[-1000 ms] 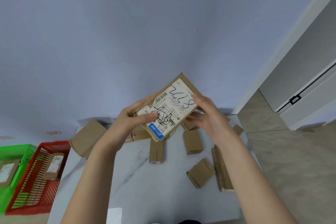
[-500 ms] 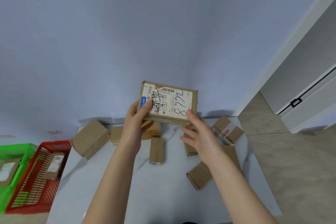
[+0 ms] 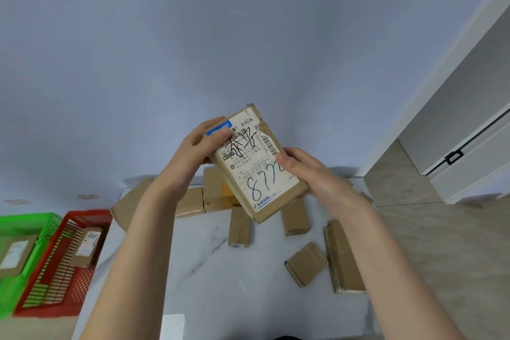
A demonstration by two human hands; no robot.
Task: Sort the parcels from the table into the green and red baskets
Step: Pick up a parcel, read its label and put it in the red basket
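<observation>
So far, barely started: green basket and red basket each held one parcel, and at least seven loose parcels lay on the tabletop. Left hand and right hand both gripped a flat brown parcel above the tabletop, tilted. Its white label faced the camera, with marker scrawl and a torn edge.

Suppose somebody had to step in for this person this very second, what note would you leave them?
Left hand grips the labelled parcel at its top corner. Right hand grips its right edge. The parcel is held up above the table, label towards the camera.
Done: the red basket holds one parcel; the green basket holds another parcel.
Left: bin the held parcel, then the several loose parcels lying on the table.
</observation>
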